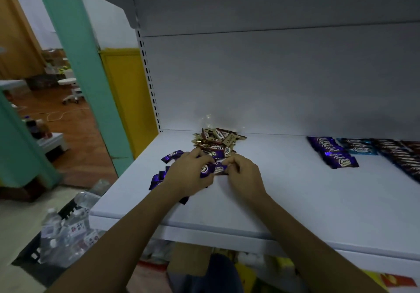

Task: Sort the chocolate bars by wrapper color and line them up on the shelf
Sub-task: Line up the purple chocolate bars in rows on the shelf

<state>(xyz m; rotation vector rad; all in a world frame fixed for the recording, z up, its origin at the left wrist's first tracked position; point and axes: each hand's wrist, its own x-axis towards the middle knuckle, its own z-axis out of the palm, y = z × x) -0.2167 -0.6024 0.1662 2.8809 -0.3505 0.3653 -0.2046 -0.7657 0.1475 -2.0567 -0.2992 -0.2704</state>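
White metal shelving fills the view, and the broad shelf (295, 197) carries all the chocolate. Two hands work at its left half, and together they hold one purple bar (214, 168), a glossy violet wrapper with white script lettering and a round white mark at its left end, lying crosswise just above the shelf surface. The left hand (188, 174) curls its fingers over that left end with the thumb underneath. The right hand (244, 176) pinches the other end between bent fingers and thumb. Both forearms reach in from the bottom edge, bare, angled toward each other. Behind the hands, against the back panel, lies one unsorted heap (218, 142) of mostly brown and gold wrappers, too tangled to count. One loose purple wrapper (172, 155) sits left of the heap, and a few more purple ones (156, 180) show partly under the left wrist. Far right, three sorted groups lie side by side: a purple row (334, 154) of roughly six overlapping bars, a short blue row (359, 148), and dark brown rows (400, 156) cut off by the frame. Plastic water bottles (68, 224) stand on the floor at lower left.
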